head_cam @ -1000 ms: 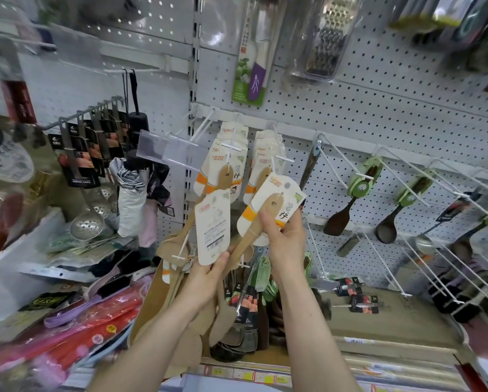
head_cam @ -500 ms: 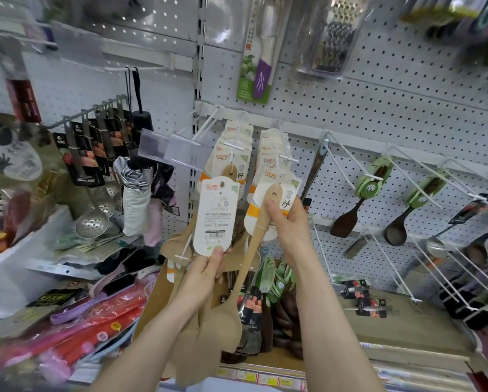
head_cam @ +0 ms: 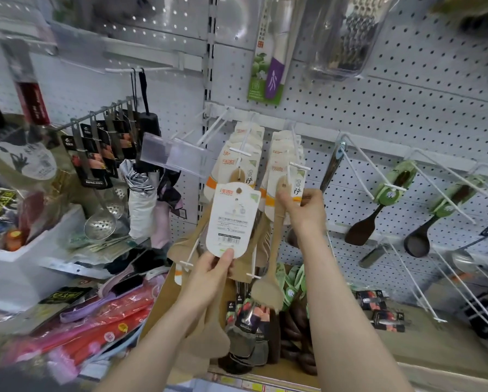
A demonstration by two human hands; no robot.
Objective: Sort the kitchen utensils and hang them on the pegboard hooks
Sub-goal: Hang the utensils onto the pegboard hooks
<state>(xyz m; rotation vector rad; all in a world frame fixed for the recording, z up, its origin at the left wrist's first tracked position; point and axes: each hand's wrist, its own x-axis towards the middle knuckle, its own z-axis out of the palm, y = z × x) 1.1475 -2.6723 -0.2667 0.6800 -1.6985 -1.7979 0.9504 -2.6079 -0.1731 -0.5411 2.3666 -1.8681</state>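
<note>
Brown cardboard box (head_cam: 165, 290), lower centre, holds dark spoons (head_cam: 296, 335). Left hand (head_cam: 211, 267) pinches the white-carded wooden spatula (head_cam: 231, 219) mid-frame. Right hand (head_cam: 302, 210) grips the pale wooden spoon (head_cam: 274, 250), now raised to the white pegboard hook (head_cam: 295, 154).

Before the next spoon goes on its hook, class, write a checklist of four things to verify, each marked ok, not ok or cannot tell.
1. Right hand grips the wooden spoon by its handle: ok.
2. Spoon's hanging hole lined up with the white hook: cannot tell.
3. That hook already carries matching carded spoons: ok.
4. Left hand pinches the second utensil's card, clear of that hook: ok.
</note>
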